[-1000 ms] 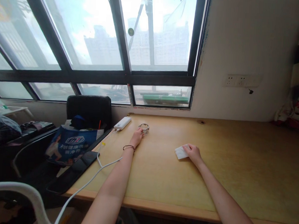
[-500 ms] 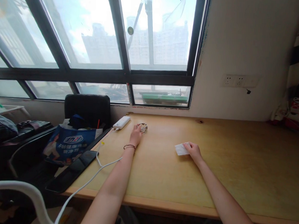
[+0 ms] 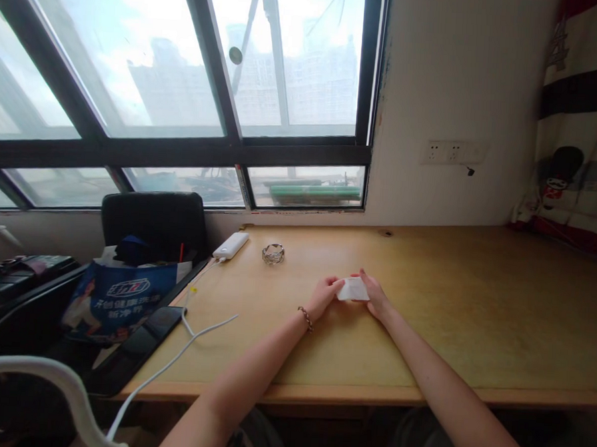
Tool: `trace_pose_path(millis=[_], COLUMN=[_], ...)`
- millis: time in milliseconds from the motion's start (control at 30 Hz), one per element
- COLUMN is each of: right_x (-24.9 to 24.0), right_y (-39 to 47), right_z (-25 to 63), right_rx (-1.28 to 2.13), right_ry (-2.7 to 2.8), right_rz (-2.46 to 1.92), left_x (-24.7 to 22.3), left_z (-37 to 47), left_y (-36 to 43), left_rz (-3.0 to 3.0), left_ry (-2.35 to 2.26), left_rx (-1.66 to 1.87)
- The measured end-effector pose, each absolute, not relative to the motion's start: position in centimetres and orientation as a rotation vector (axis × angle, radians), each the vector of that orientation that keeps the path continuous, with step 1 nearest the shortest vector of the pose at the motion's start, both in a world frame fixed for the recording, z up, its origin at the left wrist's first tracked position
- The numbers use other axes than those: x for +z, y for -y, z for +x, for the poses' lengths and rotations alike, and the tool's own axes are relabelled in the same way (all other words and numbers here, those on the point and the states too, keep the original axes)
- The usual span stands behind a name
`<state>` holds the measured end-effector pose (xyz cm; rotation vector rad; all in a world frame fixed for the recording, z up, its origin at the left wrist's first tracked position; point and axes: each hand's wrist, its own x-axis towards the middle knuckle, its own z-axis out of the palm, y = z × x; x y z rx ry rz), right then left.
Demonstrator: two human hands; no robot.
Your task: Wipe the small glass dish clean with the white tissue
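Observation:
A small folded white tissue (image 3: 354, 289) is held between my two hands, above the middle of the wooden table. My left hand (image 3: 325, 297), with a dark bracelet at the wrist, pinches its left edge. The fingers of my right hand (image 3: 373, 295) close on its right side. Farther back and to the left, a silvery openwork ring-shaped object (image 3: 273, 253) rests on the table, touched by neither hand.
A white power bank (image 3: 231, 245) with a white cable (image 3: 192, 338) lies at the table's (image 3: 474, 313) left edge. Left of it are a black chair (image 3: 153, 222) and a blue bag (image 3: 124, 294). A white curved tube (image 3: 55, 377) crosses the lower left.
My left hand has left the silvery ring-shaped object and moved right, taking hold of the tissue beside my right hand. The view has turned slightly to the right.

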<state>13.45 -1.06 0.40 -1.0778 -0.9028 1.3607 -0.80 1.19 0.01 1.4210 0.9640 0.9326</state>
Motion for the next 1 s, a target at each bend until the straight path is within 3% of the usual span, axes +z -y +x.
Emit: trace_pose_path(millis=[167,367,767,1000], right_x=[-0.1,-1.1,-0.2,-0.4], right_y=[1.0,0.4,1.1,0.9], right_z=[13.8,14.0,13.8,14.2], right_rx=[1.119,0.865,1.191,1.197], right_ry=[1.053,1.153,1.015,0.985], right_rz=[-1.155,-1.206,-1.085,-1.165], left_x=[0.4,0.3,0.2,0.7], left_z=[-1.5,-1.2,-5.0,-15.9], left_y=[-1.5,-1.4,-1.4,-1.6], left_rz=[1.173,1.256,1.163,1.575], left_ry=[-0.764,-0.837,-1.033,-1.667], left_rx=[0.932,0.896,1.167,1.217])
